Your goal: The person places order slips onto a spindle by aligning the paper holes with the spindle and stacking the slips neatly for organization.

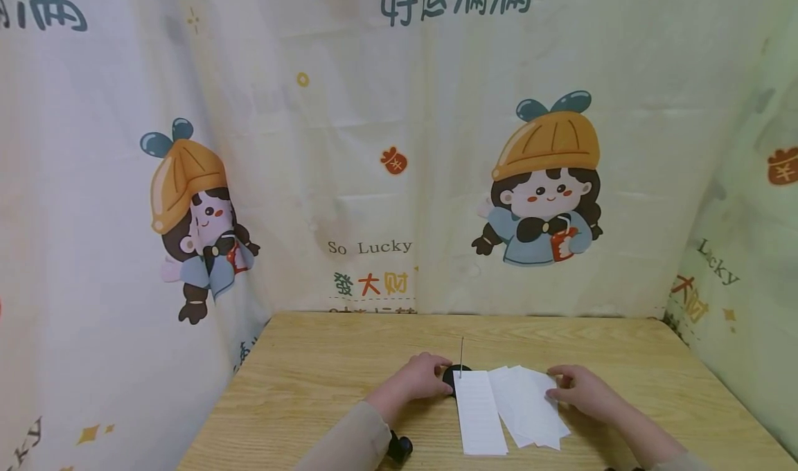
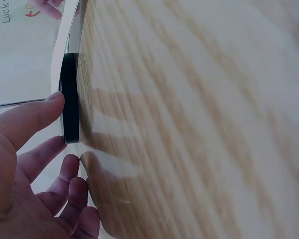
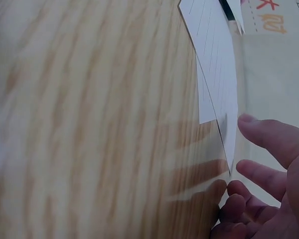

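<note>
Black base (image 2: 71, 109), round and flat, one: on the table right of centre, toward the near side. Metal pin (image 1: 462, 352), thin, one: standing upright from the base. Lined slip (image 1: 483, 415), white, narrow: its far end over the base beside the pin, its body extending toward the near edge; whether the pin pierces it cannot be told. Loose papers (image 1: 530, 405), white, several, overlapping in a fan: just right of the slip. Left hand (image 1: 427, 375): thumb and forefinger pinching the left edge of the base. Right hand (image 1: 586, 391): thumb and fingers spread apart at the right edge of the papers, holding nothing; contact cannot be told. Table (image 1: 312, 360): pale wood grain. Curtain (image 1: 349, 180): cream, hung on the far, left and right sides, printed with capped cartoon figures and lettering. Sleeve (image 1: 349, 440), light beige: on the left arm.
</note>
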`<state>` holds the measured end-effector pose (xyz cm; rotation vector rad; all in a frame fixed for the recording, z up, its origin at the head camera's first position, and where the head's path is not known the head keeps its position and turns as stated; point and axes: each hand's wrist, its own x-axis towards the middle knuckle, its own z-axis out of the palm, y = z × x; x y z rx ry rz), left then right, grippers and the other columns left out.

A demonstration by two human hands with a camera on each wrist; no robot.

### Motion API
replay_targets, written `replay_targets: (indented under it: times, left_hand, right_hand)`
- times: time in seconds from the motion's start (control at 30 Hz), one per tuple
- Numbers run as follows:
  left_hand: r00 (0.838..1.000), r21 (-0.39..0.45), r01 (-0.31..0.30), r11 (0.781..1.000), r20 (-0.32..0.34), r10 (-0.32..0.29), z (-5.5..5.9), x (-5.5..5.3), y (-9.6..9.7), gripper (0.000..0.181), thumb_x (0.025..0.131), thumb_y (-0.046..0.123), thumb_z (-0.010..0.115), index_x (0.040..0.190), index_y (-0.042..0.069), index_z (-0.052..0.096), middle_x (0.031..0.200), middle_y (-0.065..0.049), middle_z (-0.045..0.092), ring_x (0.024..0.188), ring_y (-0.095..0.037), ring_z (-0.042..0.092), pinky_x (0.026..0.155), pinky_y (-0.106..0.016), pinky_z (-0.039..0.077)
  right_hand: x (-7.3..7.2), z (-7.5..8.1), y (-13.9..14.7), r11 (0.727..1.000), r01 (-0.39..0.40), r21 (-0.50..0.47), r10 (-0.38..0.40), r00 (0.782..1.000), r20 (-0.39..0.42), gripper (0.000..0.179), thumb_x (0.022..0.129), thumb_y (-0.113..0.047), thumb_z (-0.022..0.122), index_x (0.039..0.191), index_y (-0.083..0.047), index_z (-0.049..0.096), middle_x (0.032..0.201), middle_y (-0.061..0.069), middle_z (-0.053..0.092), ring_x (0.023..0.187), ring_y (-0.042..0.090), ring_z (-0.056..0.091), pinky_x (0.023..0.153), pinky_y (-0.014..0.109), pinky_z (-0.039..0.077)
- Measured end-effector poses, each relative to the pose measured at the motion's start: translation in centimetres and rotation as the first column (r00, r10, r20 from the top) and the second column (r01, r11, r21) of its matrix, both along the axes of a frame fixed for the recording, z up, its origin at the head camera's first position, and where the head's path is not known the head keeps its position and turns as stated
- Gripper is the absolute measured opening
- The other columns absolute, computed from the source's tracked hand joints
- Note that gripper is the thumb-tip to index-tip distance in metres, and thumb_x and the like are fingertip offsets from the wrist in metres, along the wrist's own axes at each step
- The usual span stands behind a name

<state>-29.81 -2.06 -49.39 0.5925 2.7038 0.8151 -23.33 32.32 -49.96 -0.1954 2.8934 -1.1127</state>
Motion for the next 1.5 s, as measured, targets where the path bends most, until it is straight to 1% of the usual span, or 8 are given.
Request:
replay_targets:
  times: [0.23,0.37,0.6,0.77,0.93,1.2,1.37,1.5]
  left_hand:
    - [1.000,-0.004,0.009,1.000,-0.005,-0.009,0.2,0.1,0.0,0.050,0.082,0.028,0.082,0.128,0.020,0.066,0.107,-0.003,0.061,0.103,-0.024,0.054,0.090,-0.042,0.045]
    - [1.000,-0.005,0.012,1.000,-0.010,-0.013,0.2,0.2,0.0,0.050,0.082,0.028,0.082,0.129,0.020,0.066,0.106,-0.003,0.061,0.103,-0.024,0.053,0.090,-0.042,0.045]
    - [1.000,0.004,-0.012,1.000,0.017,0.012,0.1,0.1,0.0,0.048,0.082,0.026,0.082,0.128,0.021,0.067,0.105,-0.003,0.060,0.100,-0.022,0.053,0.088,-0.042,0.046]
    - [1.000,0.006,-0.019,1.000,0.021,0.019,0.1,0.1,0.0,0.048,0.082,0.027,0.082,0.128,0.022,0.066,0.105,-0.003,0.060,0.099,-0.022,0.053,0.089,-0.043,0.046]
    - [1.000,0.002,-0.015,1.000,0.018,0.015,0.3,0.1,0.0,0.048,0.083,0.028,0.081,0.128,0.022,0.066,0.105,-0.002,0.060,0.100,-0.022,0.053,0.090,-0.044,0.046]
    - [1.000,-0.001,-0.015,1.000,0.015,0.015,0.2,0.0,-0.1,0.048,0.083,0.029,0.081,0.128,0.023,0.066,0.104,-0.002,0.060,0.099,-0.021,0.053,0.088,-0.042,0.046]
    - [1.000,-0.005,-0.015,1.000,0.017,0.015,0.0,-0.1,-0.1,0.048,0.083,0.030,0.081,0.128,0.023,0.066,0.105,-0.001,0.059,0.100,-0.021,0.053,0.089,-0.043,0.046]
    - [1.000,-0.013,-0.014,1.000,0.017,0.014,-0.2,-0.2,-0.1,0.049,0.083,0.031,0.081,0.128,0.025,0.066,0.106,-0.001,0.060,0.100,-0.021,0.052,0.089,-0.043,0.046]
  right_hand:
    - [-0.3,-0.1,-0.4,0.999,0.040,0.031,-0.041,0.999,0.018,0.041,0.081,-0.018,0.082,0.112,0.003,0.066,0.083,0.004,0.053,0.073,0.018,0.049,0.063,0.031,0.042]
    - [-0.5,0.2,-0.6,0.997,0.034,0.065,-0.035,0.999,0.022,0.041,0.078,-0.018,0.084,0.108,0.002,0.065,0.081,0.005,0.052,0.071,0.019,0.048,0.063,0.033,0.041]
    - [-1.2,1.0,-1.2,0.991,0.038,0.131,-0.048,0.996,0.081,0.034,0.077,-0.015,0.084,0.099,-0.001,0.062,0.082,0.004,0.053,0.075,0.019,0.049,0.068,0.036,0.043]
    - [-1.3,1.4,-1.5,0.990,0.045,0.136,-0.063,0.989,0.133,0.026,0.078,-0.013,0.082,0.088,-0.004,0.059,0.080,0.003,0.053,0.074,0.019,0.049,0.067,0.034,0.041]
    - [-1.1,1.6,-1.7,0.992,0.058,0.115,-0.076,0.985,0.158,0.024,0.079,-0.010,0.080,0.086,-0.006,0.057,0.077,0.003,0.052,0.071,0.019,0.048,0.063,0.033,0.041]
    - [-0.9,1.0,-2.0,0.995,0.091,0.050,-0.097,0.986,0.137,0.026,0.077,-0.004,0.078,0.093,-0.004,0.057,0.080,0.005,0.054,0.068,0.019,0.051,0.060,0.033,0.043]
    - [-0.6,1.0,-1.8,0.995,0.098,-0.024,-0.095,0.988,0.123,0.036,0.081,-0.002,0.075,0.111,0.004,0.057,0.084,0.007,0.055,0.073,0.020,0.051,0.063,0.033,0.044]
    - [-0.3,0.8,-1.4,0.992,0.094,-0.089,-0.084,0.991,0.106,0.046,0.086,0.000,0.069,0.126,0.012,0.049,0.085,0.008,0.054,0.072,0.020,0.049,0.060,0.029,0.043]
